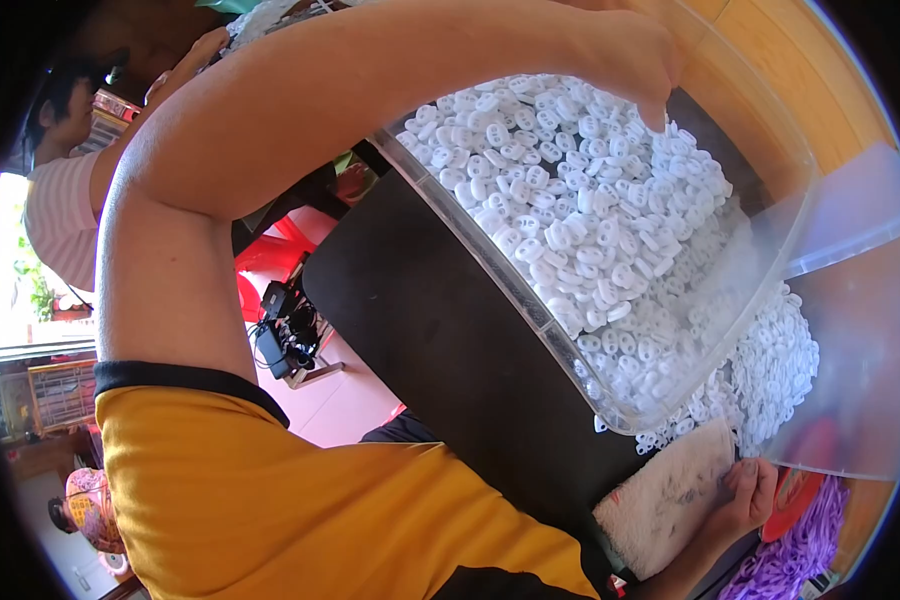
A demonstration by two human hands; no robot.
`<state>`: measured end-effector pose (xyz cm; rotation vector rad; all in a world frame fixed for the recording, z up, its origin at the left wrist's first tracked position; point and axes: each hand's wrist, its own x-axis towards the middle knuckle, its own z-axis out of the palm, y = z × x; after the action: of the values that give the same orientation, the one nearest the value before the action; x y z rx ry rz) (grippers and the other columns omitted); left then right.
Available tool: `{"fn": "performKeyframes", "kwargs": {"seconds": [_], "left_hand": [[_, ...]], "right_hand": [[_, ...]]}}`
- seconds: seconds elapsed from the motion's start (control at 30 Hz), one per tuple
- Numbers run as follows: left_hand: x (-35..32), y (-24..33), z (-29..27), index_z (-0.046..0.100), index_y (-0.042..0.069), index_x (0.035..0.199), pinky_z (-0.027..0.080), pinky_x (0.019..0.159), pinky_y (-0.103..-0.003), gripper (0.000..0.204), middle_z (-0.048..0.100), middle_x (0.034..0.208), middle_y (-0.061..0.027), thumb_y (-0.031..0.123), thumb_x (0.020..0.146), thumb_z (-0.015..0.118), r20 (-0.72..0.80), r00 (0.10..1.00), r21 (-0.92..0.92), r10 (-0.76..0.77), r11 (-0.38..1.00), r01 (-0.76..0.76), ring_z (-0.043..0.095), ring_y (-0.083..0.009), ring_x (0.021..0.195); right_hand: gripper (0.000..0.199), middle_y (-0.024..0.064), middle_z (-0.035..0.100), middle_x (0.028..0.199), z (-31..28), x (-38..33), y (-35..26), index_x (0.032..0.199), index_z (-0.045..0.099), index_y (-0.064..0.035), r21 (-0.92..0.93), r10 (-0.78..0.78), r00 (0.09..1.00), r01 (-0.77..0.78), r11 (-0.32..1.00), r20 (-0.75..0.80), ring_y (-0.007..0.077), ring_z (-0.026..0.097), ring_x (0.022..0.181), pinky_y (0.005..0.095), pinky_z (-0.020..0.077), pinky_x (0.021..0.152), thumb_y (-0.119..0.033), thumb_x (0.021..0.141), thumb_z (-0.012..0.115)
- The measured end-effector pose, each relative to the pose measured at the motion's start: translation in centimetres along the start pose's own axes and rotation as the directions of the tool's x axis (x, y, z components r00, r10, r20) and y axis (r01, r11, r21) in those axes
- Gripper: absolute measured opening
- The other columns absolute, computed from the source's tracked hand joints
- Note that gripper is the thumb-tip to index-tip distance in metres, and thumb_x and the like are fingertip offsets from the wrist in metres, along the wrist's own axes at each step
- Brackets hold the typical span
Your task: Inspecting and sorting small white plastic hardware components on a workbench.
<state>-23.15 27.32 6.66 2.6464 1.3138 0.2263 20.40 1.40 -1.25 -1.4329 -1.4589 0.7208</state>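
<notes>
The left hand [625,60] reaches over the near rim of a clear plastic bin [530,300], its fingers curled down and dipping into the heap of small white plastic cord stoppers [580,210] that fills the bin; whether the fingers pinch any of them cannot be told, since the fingertips are sunk among the pieces. The bin is tipped, its far corner lowered toward a second clear container [850,330] at the right, and a mass of the same white stoppers [770,370] lies piled there just below the tipped bin's edge (some of them seen only through the frosted plastic). The left forearm arches across the top of the view from a yellow sleeve with a dark hem [270,480].

The right hand [745,495] sits low at the right, fingers bent and pressed against the edge of a soiled white towel [665,500], close under the tipped bin and touching the cloth. Beside it lie a bunch of purple cords [800,550] and a red round thing [795,495], partly hidden. All of this rests on a dark counter [420,310].

At the far left another person in a pink striped shirt [60,220] stands apart, and a small black camera device [285,330] sits on the pale floor below a red stool [270,260].
</notes>
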Motion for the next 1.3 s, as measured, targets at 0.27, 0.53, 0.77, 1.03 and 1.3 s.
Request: {"fn": "performKeyframes", "kwargs": {"seconds": [0.27, 0.53, 0.77, 1.03, 1.3], "left_hand": [[-2.8, 3.6, -0.3, 0.072, 0.008, 0.103, 0.048, 0.079, -0.038, 0.048, 0.067, 0.106, -0.0095, 0.041, 0.069, 0.078, 0.304, 0.946, -0.173, -0.113, 0.97, 0.171, 0.06, -0.0252, 0.099], [-3.5, 5.2, -1.9, 0.069, 0.01, 0.109, 0.049, 0.066, -0.036, 0.042, 0.066, 0.105, -0.0126, 0.043, 0.084, 0.064, 0.627, 0.701, -0.721, 0.339, 0.594, 0.357, 0.062, -0.023, 0.077], [-6.4, 6.2, -0.2, 0.056, 0.007, 0.131, 0.05, 0.053, -0.03, 0.063, 0.068, 0.101, -0.0074, 0.038, 0.078, 0.072, 0.752, 0.585, -0.63, 0.304, 0.593, 0.502, 0.064, -0.0172, 0.07], [-3.8, 5.8, -2.1, 0.058, -0.002, 0.122, 0.055, 0.051, -0.039, 0.06, 0.066, 0.094, -0.019, 0.034, 0.077, 0.073, 0.587, 0.809, -0.551, 0.04, 0.752, 0.363, 0.066, -0.0285, 0.065], [-2.4, 4.0, -1.6, 0.063, -0.005, 0.1, 0.054, 0.046, -0.035, 0.033, 0.065, 0.076, -0.0142, 0.019, 0.078, 0.071, 0.345, 0.926, -0.54, -0.153, 0.774, 0.329, 0.065, -0.0233, 0.056]], "right_hand": [[0.011, 0.0001, 0.043, 0.068, 0.0, 0.0, -0.1, 0.087, 0.056, 0.0025, -0.004, 0.022, 1.0, -0.022, 1.0, -0.011, 0.0072, 0.038, 0.06, 0.0212, 0.0314, 0.056, -0.006, 0.094, 0.052], [0.009, 0.0015, 0.046, 0.067, 0.8, 0.0, -0.9, 0.086, 0.057, 0.0026, -0.009, 0.032, 0.999, -0.032, 0.999, -0.042, 0.0082, 0.04, 0.059, 0.0217, 0.0338, 0.056, -0.002, 0.092, 0.052], [0.009, 0.0016, 0.046, 0.067, 0.8, 0.0, -1.2, 0.085, 0.056, 0.0019, 0.008, 0.048, 0.998, -0.047, 0.999, -0.034, 0.0081, 0.04, 0.059, 0.0215, 0.0335, 0.055, -0.002, 0.092, 0.052], [0.011, -0.0004, 0.044, 0.067, 0.6, 0.1, -0.1, 0.086, 0.056, 0.0012, 0.014, 0.044, 0.998, -0.043, 0.999, -0.053, 0.0062, 0.037, 0.058, 0.0208, 0.0315, 0.055, -0.005, 0.094, 0.052], [0.012, 0.0017, 0.046, 0.068, 0.7, 0.1, -0.8, 0.084, 0.055, 0.0024, 0.008, 0.03, 0.999, -0.03, 1.0, -0.045, 0.0081, 0.04, 0.059, 0.0214, 0.0338, 0.056, -0.004, 0.093, 0.053]]}}
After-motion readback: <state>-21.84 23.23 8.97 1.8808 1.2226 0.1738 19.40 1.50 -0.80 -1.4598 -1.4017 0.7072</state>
